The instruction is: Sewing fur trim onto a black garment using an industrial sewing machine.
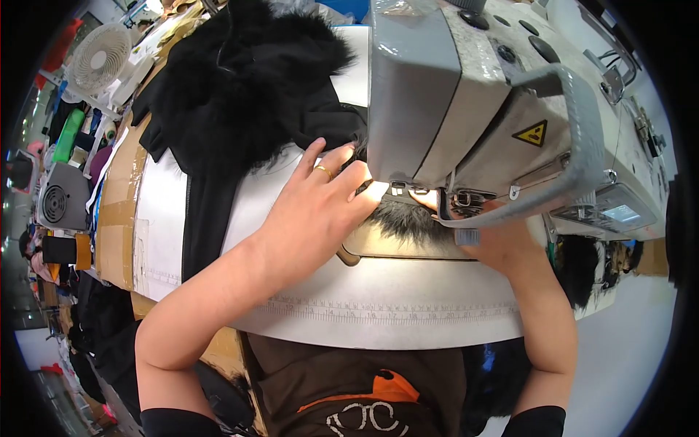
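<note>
Black fur trim lies across the sewing machine's bed, under the lit presser foot. My left hand, with a gold ring on one finger, is palm down just left of the foot. Its thumb and forefinger close on the fur by the needle, while the little finger stretches away. My right hand grips the trim's right side; the machine's guard bar hides part of it, and a fingertip shows beside the foot. A black garment with fur spreads over the table to the left, beyond my left hand.
The grey sewing machine head and its curved guard bar rise over the right side. A printed ruler runs along the white table's near edge. A white fan and cluttered goods stand far left. Taped cardboard borders the table.
</note>
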`<state>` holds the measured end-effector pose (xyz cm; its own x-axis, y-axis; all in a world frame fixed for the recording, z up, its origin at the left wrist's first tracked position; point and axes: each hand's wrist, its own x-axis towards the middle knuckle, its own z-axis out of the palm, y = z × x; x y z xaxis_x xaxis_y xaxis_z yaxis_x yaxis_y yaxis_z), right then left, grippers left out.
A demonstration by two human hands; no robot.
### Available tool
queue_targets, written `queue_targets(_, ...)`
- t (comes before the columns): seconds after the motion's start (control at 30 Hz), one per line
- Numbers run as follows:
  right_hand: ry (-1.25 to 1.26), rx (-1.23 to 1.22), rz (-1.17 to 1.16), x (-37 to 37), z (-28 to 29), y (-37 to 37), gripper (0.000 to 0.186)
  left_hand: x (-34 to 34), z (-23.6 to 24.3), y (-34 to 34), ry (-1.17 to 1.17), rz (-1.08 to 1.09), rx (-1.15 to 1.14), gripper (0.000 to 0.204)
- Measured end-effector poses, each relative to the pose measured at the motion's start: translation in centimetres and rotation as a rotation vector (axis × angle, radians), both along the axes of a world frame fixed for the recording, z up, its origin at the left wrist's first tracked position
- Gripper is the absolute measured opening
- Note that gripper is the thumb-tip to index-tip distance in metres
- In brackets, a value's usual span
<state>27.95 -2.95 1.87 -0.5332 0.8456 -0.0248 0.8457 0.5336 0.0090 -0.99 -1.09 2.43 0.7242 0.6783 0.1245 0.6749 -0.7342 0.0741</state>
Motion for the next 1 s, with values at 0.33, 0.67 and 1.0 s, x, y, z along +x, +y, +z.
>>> queue_targets(0.33,0.286,-0.039,0.005,0.3,-0.9,1.2,0.017,0.5,2.7,2.3,0.113,-0.217,0.274,0.021)
queue_targets(0.67,0.43,-0.238,0.362,-1.2,0.0,0.1,0.059,1.7,4.1,-0.9,-0.147,-0.268,-0.295,0.028)
queue_targets(1.0,0.4,-0.209,0.265,-1.8,1.0,-0.4,0.044,0.2,5.4,3.0,0.078,-0.268,0.008,0.023)
